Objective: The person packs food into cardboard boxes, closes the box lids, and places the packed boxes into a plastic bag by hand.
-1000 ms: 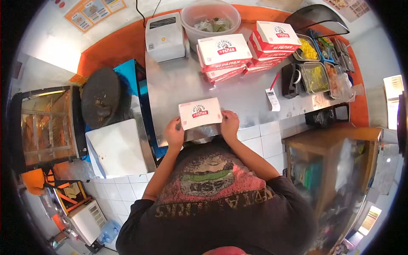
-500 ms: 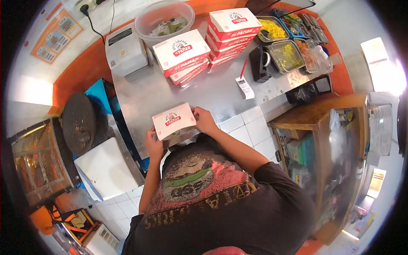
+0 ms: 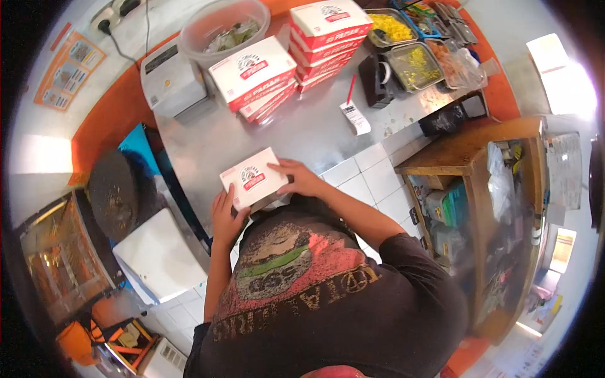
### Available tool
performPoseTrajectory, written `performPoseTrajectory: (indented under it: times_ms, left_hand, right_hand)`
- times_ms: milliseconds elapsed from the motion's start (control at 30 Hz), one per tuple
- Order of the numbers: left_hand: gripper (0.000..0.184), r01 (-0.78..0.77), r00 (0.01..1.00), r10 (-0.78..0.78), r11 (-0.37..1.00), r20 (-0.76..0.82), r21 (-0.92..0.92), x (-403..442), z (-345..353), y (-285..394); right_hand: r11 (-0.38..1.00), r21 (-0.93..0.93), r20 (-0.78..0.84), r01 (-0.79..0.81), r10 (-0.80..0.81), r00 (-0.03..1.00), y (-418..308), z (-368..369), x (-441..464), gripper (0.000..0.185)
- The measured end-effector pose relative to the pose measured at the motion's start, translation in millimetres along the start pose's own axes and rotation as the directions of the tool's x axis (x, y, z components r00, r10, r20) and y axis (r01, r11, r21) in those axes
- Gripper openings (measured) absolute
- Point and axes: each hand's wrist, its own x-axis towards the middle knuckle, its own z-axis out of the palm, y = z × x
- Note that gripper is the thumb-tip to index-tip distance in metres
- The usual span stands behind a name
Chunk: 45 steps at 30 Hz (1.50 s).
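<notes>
A white and red takeaway food box (image 3: 234, 175) with a chicken logo on its lid sits close to my body, at the near edge of the metal table (image 3: 208, 142). My left hand (image 3: 227, 219) grips its near left corner, fingers along the side. On the right side, my right hand (image 3: 297, 178) holds it with fingers over the lid's edge. The lid lies down, so the inside of the box is hidden. Beyond it stand two stacks of similar boxes, a shorter stack (image 3: 252, 69) and a taller stack (image 3: 331, 28).
A clear plastic tub (image 3: 195, 41) and a white printer-like device (image 3: 169, 82) stand at the back left. A paper slip (image 3: 356, 118) with a red pen lies right of centre, near a black tape dispenser (image 3: 374, 82). Trays of yellow shreds (image 3: 413, 66) fill the right end.
The box's lid has come down at the front, where a gap showed before. Both hands have shifted their grip around its sides, the right fingers now over the lid. The view has shifted slightly.
</notes>
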Motion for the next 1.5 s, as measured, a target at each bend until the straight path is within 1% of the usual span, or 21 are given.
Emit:
performPoseTrajectory:
  times_ms: [67, 100, 167, 267, 300, 333, 367, 400, 467, 667, 700, 767, 833, 867, 933, 1033, 1167, 1267, 1333, 1400, 1500]
  left_hand:
    - [0.075, 0.052, 0.999, -0.051, 0.998, 0.008, -0.042, 1.0, -0.3, 0.6]
    - [0.074, 0.054, 0.998, -0.056, 0.997, -0.031, -0.063, -2.0, 9.3, -8.4]
    - [0.069, 0.101, 0.989, -0.114, 0.986, -0.095, -0.135, -3.0, 18.4, -13.6]
    - [0.064, 0.093, 0.991, -0.104, 0.988, -0.084, -0.124, -6.8, 24.6, -26.2]
    - [0.064, 0.099, 0.990, -0.110, 0.988, -0.085, -0.122, -8.1, 27.4, -29.3]
    - [0.061, 0.047, 0.993, -0.058, 0.993, -0.105, -0.106, -10.5, 29.8, -32.4]
    - [0.059, -0.007, 0.992, -0.004, 0.996, -0.124, -0.087, -12.5, 31.8, -35.7]
    - [0.059, -0.005, 0.992, -0.006, 0.997, -0.123, -0.083, -14.5, 34.0, -38.5]
    - [0.057, -0.143, 0.970, 0.168, 0.979, -0.178, 0.143, -19.8, 39.3, -42.6]
    - [0.055, -0.178, 0.965, 0.201, 0.973, -0.169, 0.145, -14.2, 35.4, -44.7]
    - [0.055, -0.173, 0.966, 0.197, 0.974, -0.168, 0.144, -12.9, 33.9, -41.0]
    - [0.056, -0.076, 0.978, 0.073, 0.997, -0.196, -0.010, -7.1, 30.3, -34.1]
    - [0.057, -0.057, 0.981, 0.049, 0.998, -0.188, -0.038, -6.7, 29.6, -33.8]
    - [0.058, -0.038, 0.983, 0.025, 0.997, -0.181, -0.068, -6.8, 29.9, -33.4]
    - [0.057, -0.021, 0.985, 0.007, 0.996, -0.172, -0.083, -7.2, 29.6, -30.8]
    - [0.056, -0.018, 0.987, 0.003, 0.996, -0.163, -0.090, -7.1, 29.8, -32.2]
    - [0.056, -0.010, 0.985, -0.008, 0.994, -0.172, -0.106, -7.3, 32.6, -36.7]
    - [0.056, 0.023, 0.982, -0.055, 0.984, -0.181, -0.178, -8.1, 33.4, -35.5]
    - [0.055, 0.006, 0.983, -0.035, 0.987, -0.182, -0.158, -5.6, 32.3, -35.4]
    - [0.055, -0.009, 0.983, -0.017, 0.990, -0.184, -0.138, -5.4, 31.2, -37.0]
    - [0.052, -0.009, 0.995, 0.002, 0.998, -0.101, -0.067, -5.8, 30.4, -41.0]
  right_hand:
    - [0.993, 0.002, 0.022, -0.115, 0.115, 0.993, -11.0, -4.0, 1.1, 0.086]
    - [0.992, -0.024, -0.027, -0.127, 0.126, 0.992, -13.1, -1.5, 1.6, 0.082]
    - [0.992, -0.019, -0.031, -0.121, 0.120, 0.992, -3.6, 3.4, 4.0, 0.079]
    - [0.990, -0.072, -0.048, -0.118, 0.114, 0.992, -4.6, 2.3, 3.3, 0.072]
    - [0.992, -0.114, -0.034, -0.054, 0.050, 0.998, -1.0, 0.4, 4.1, 0.073]
    - [0.988, -0.152, -0.018, 0.010, -0.013, 1.000, 2.3, -0.5, 3.7, 0.073]
    - [0.989, -0.148, -0.016, 0.011, -0.014, 1.000, 5.7, -2.5, 2.7, 0.073]
    - [0.986, -0.162, 0.024, 0.043, -0.039, 0.999, 4.5, -6.1, 3.0, 0.071]
    - [0.982, -0.171, 0.068, 0.075, -0.064, 0.996, 2.7, -4.9, 2.9, 0.069]
    - [0.995, -0.090, -0.026, 0.051, -0.053, 0.998, 6.0, -0.7, 1.0, 0.053]
    - [0.988, -0.135, -0.042, 0.075, -0.081, 0.996, 9.4, -2.4, 2.5, 0.052]
    - [0.979, -0.179, -0.058, 0.098, -0.110, 0.992, 15.1, -4.4, 4.2, 0.051]
    - [0.974, -0.228, -0.026, 0.002, -0.008, 1.000, 7.7, -9.5, 6.1, 0.050]
    - [0.974, -0.227, -0.026, -0.001, -0.006, 1.000, 10.2, -9.0, 5.9, 0.050]
    - [0.960, -0.238, -0.056, 0.147, -0.164, 0.985, 13.8, -6.8, 4.9, 0.050]
    - [0.956, -0.240, -0.065, 0.167, -0.188, 0.980, 10.3, -9.0, 1.6, 0.049]
    - [0.946, -0.279, -0.026, 0.167, -0.181, 0.983, 23.0, -13.0, 1.8, 0.049]
    - [0.967, -0.235, 0.018, 0.102, -0.100, 0.995, 28.7, -11.9, 2.4, 0.048]
    - [0.954, -0.227, 0.009, 0.193, -0.197, 0.980, 23.0, -15.7, 5.0, 0.045]
    - [0.944, -0.256, 0.017, 0.208, -0.211, 0.977, 22.7, -15.9, 3.3, 0.044]
    - [0.933, -0.297, 0.005, 0.201, -0.209, 0.978, 24.0, -12.7, 4.4, 0.042]
